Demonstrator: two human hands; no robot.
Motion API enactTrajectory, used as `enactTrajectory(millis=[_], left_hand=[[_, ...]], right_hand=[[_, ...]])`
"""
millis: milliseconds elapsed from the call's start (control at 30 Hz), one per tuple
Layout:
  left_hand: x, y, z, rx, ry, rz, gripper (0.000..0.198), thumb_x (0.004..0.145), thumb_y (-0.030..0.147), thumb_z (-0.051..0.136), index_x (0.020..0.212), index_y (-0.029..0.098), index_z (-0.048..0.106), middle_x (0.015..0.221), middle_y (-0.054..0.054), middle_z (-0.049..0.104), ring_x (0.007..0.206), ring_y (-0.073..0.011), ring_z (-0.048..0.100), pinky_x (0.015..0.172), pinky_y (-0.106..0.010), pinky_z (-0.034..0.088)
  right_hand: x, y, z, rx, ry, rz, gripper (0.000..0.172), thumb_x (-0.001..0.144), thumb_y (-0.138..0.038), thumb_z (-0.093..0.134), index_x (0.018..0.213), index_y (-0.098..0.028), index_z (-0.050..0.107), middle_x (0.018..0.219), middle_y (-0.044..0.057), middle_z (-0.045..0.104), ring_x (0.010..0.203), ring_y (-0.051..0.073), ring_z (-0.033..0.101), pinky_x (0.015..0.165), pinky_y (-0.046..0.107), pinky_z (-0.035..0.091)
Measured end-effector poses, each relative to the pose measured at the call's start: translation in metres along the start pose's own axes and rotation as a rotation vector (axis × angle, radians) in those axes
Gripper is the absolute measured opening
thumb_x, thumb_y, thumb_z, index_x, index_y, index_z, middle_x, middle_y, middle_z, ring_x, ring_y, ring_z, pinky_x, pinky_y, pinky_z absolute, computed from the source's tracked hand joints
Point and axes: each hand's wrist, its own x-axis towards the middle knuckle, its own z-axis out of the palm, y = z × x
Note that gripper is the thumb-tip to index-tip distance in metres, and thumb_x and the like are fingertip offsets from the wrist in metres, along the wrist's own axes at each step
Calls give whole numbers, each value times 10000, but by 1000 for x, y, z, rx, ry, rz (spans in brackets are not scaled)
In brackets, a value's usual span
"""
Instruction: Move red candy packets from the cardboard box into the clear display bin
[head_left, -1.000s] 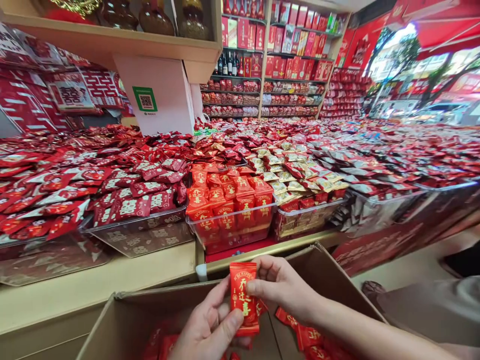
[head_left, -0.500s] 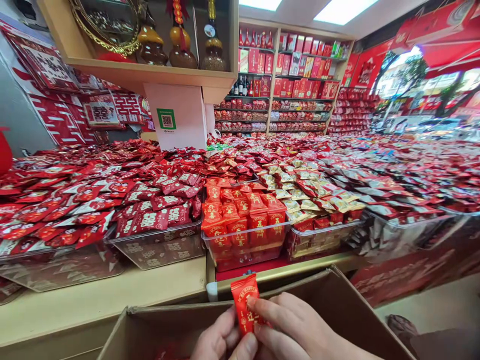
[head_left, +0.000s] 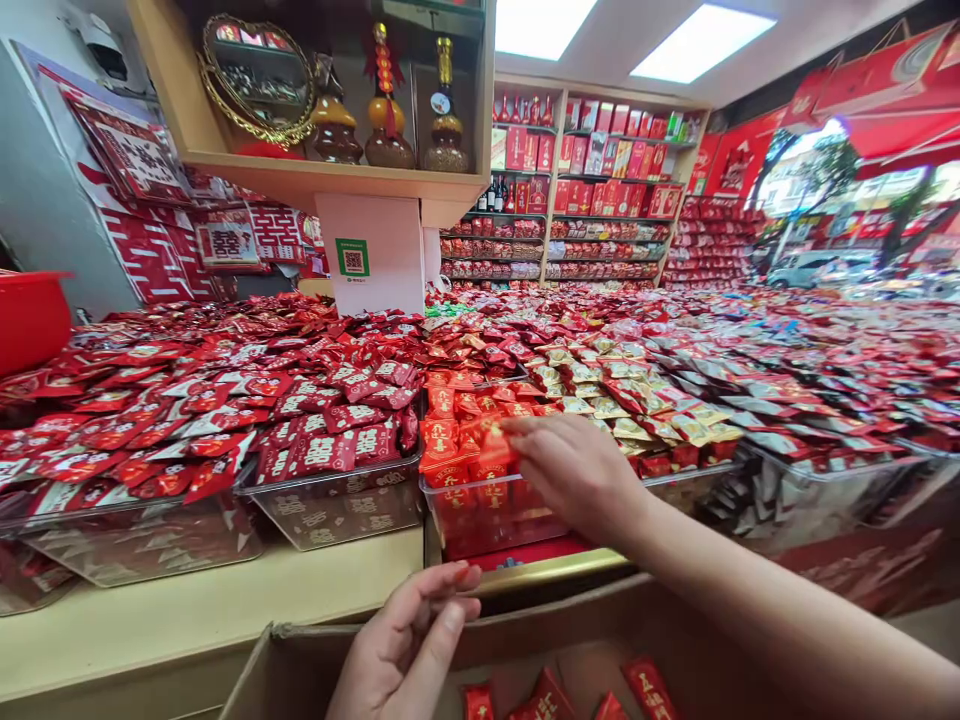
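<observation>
Now the right hand (head_left: 577,475) is stretched forward, its fingertips (head_left: 517,432) laid on an orange-red packet (head_left: 486,452) at the top of the stack in the clear bin (head_left: 480,525). Whether the packet is pinched or only touched cannot be told. Half a second ago the same packet was held between both hands, low over the cardboard box (head_left: 300,665); it has since been carried up to the bin. The left hand (head_left: 409,645) has been left behind above the box edge, empty, with its fingers loosely parted. More red packets (head_left: 645,690) are seen lying inside the box. Just beside the bin, a tray of dark red packets (head_left: 330,450) is set to the left and gold-trimmed ones (head_left: 637,420) to the right, all on the wooden counter (head_left: 187,610).
</observation>
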Motion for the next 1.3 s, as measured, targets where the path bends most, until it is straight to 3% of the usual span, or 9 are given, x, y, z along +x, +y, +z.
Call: enactTrajectory(millis=[167, 233, 400, 467, 567, 700, 800, 967, 1300], left_hand=[[7, -10, -6, 199, -10, 53, 261, 665, 390, 641, 868, 226, 647, 931, -29, 687, 811, -180, 626, 746, -202, 467], [7, -11, -7, 233, -7, 60, 259, 657, 377, 653, 863, 221, 654, 926, -38, 685, 817, -187, 625, 760, -211, 458], [5, -1, -4, -363, -122, -127, 436, 623, 468, 650, 1010, 279, 583, 1040, -37, 671, 878, -246, 628, 656, -283, 507], [4, 2, 0, -596, -163, -208, 473, 637, 431, 658, 1069, 284, 536, 1056, -41, 665, 945, -263, 605, 684, -310, 508], [5, -2, 4, -627, -128, -240, 495, 679, 265, 664, 1136, 242, 475, 990, -45, 688, 932, -215, 610, 717, -276, 490], [10, -11, -1, -355, -37, -159, 456, 672, 307, 664, 1086, 193, 511, 1003, -57, 678, 843, -207, 635, 640, -247, 496], [14, -12, -7, -241, 5, -140, 412, 677, 345, 649, 1044, 198, 532, 1028, -56, 669, 810, -204, 642, 625, -254, 502], [16, -10, -7, -227, 37, -132, 385, 636, 343, 680, 967, 181, 568, 947, -60, 697, 759, -200, 646, 564, -239, 491], [18, -13, -13, -167, -20, -138, 388, 647, 372, 663, 972, 185, 560, 942, -42, 696, 755, -184, 641, 596, -236, 478]], right_hand=[[37, 24, 19, -121, -171, 57, 136, 782, -114, 432, 743, -122, 562, 718, 68, 628, 679, 155, 552, 629, 267, 404], [37, 22, 19, -92, -148, 76, 140, 788, -119, 421, 756, -126, 557, 723, 63, 621, 684, 145, 542, 632, 256, 395], [2, -18, 8, 82, -3, -66, 129, 818, -154, 421, 754, -141, 532, 907, 64, 625, 745, 136, 510, 653, 262, 381], [-17, -39, 5, 128, -111, -178, 159, 824, -165, 420, 707, -151, 527, 916, 50, 617, 695, 134, 482, 614, 272, 369], [-32, -55, 1, 221, -322, -244, 157, 825, -181, 422, 736, -163, 549, 936, 48, 595, 725, 133, 472, 647, 275, 378], [-18, -35, -3, 269, -378, 22, 178, 814, -151, 416, 918, -150, 559, 953, 79, 579, 843, 143, 495, 711, 247, 399], [6, -10, 1, 83, -394, 245, 178, 822, -146, 395, 864, -147, 567, 847, 79, 585, 820, 156, 529, 690, 245, 406], [29, 5, 20, -167, -547, 255, 99, 771, -153, 457, 769, -165, 556, 731, 57, 608, 677, 184, 585, 543, 243, 395], [40, 0, 28, -197, -602, 325, 150, 788, -260, 446, 755, -186, 572, 724, 62, 656, 686, 231, 623, 518, 269, 421]])
